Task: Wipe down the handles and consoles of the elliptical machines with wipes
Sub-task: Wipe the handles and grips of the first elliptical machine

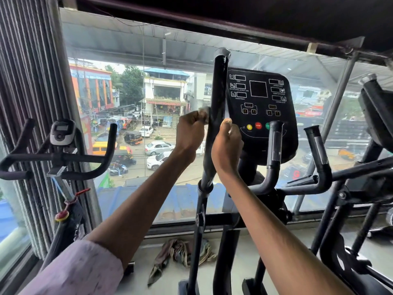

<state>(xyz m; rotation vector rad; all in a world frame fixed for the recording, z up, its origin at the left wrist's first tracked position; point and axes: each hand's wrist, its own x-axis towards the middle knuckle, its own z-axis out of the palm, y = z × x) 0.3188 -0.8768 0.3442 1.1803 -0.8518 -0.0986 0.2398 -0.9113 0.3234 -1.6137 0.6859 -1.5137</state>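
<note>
This is a gym on an upper floor. An elliptical machine's tall black handle [217,99] stands between the person's fingers [192,120], and just right of them is its console [260,103] with display windows and a red stop button [258,125]. Well left of the fingers stands an exercise bike [61,154] with a small monitor; far right, another machine [376,111]. Beyond the fingers, a wide window [131,86] overlooks a street with cars and shops below.
</note>
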